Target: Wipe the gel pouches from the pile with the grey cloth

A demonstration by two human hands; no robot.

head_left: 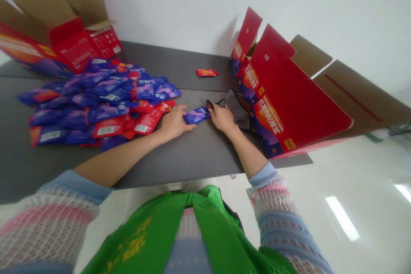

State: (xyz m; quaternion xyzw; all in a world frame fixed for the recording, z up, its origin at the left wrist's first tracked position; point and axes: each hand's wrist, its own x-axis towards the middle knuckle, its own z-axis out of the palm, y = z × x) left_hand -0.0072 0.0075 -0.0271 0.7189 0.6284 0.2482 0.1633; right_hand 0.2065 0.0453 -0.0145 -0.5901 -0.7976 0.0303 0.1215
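Note:
A purple sachet (196, 115) lies flat on the dark grey table between my two hands. At its left end is my left hand (175, 123), fingers and thumb spread apart around the sachet's edge. My right hand (222, 116) has its fingers closed at the right end of the sachet, covering that end. A dark, strap-like edge shows by the right fingertips, joined to or beside a grey cloth (236, 110) just right of the hand. Whether the right fingers also grip this edge is hidden.
A heap of purple and red sachets (105, 94) spreads left of my left hand. One red sachet (207, 72) lies alone farther back. Open red cartons (272, 111) stand along the right, and another open carton (73, 45) is behind the heap. A white wall (180, 4) bounds the back.

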